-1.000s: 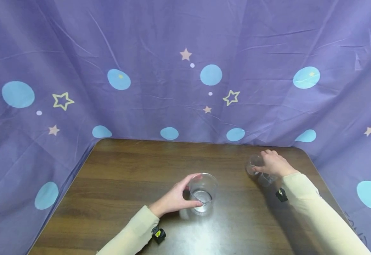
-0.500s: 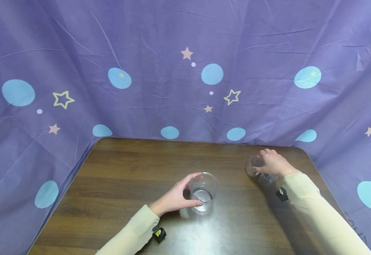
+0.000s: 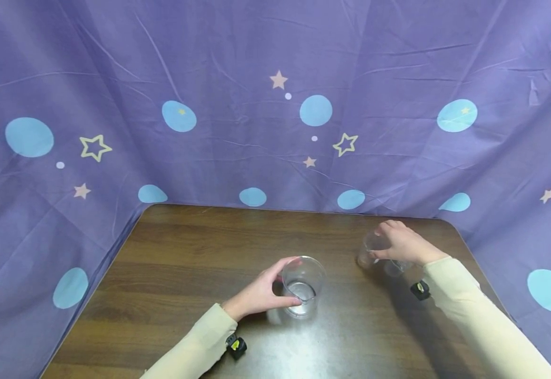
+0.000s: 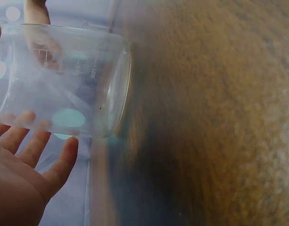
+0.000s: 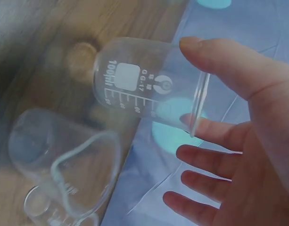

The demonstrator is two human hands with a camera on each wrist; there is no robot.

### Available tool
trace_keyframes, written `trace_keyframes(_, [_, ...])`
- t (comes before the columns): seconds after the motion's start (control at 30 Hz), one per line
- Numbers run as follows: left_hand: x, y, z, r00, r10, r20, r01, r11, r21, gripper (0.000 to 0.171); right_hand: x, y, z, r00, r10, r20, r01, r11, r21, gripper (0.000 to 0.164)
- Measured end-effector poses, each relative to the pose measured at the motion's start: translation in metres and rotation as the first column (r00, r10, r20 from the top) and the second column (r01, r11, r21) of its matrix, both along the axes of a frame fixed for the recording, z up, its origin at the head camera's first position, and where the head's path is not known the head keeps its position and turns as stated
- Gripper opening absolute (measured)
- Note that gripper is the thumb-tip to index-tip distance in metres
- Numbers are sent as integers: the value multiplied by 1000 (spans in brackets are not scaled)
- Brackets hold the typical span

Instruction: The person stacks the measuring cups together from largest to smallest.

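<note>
My left hand (image 3: 266,295) holds a large clear glass beaker (image 3: 309,279) from its left side, thumb in front and fingers behind. The beaker stands upright on the table, and white graduations show on its wall in the left wrist view. At the right, my right hand (image 3: 405,245) pinches a smaller glass beaker (image 5: 139,80) near its rim between thumb and forefinger. It is marked 100 ml. The other fingers (image 5: 205,160) stay off the glass. Beside it, in the right wrist view, are another beaker (image 5: 36,141) and a smaller glass vessel (image 5: 33,202), partly cut off by the frame.
The brown wooden table (image 3: 199,242) reaches back to a purple curtain (image 3: 237,105) with stars and blue dots, which also closes off both sides. Part of the spare glassware (image 3: 395,268) sits under my right wrist, mostly hidden in the head view.
My right hand has shifted slightly left with the 100 ml beaker, widening its gap from the glassware beside it. The left hand and the large beaker stay where they were.
</note>
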State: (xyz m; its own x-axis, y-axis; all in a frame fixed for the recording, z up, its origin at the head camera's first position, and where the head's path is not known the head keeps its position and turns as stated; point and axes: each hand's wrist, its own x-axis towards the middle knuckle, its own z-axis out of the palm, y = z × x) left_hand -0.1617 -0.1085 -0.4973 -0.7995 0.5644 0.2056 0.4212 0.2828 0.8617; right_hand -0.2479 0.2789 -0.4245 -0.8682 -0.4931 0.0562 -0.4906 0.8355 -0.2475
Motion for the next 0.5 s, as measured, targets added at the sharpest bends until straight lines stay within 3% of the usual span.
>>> trace_keyframes(0.23, [-1,0,2,1000,-3,-9,3,1000,2,86,10,-13,11,995,97,-38,-98,995,-25,53])
trace_keyframes(0.5, [0,0,2,1000,-7,-13,7,1000,-1,86,22,-26,25,987,151,-52,-152,988,-30,50])
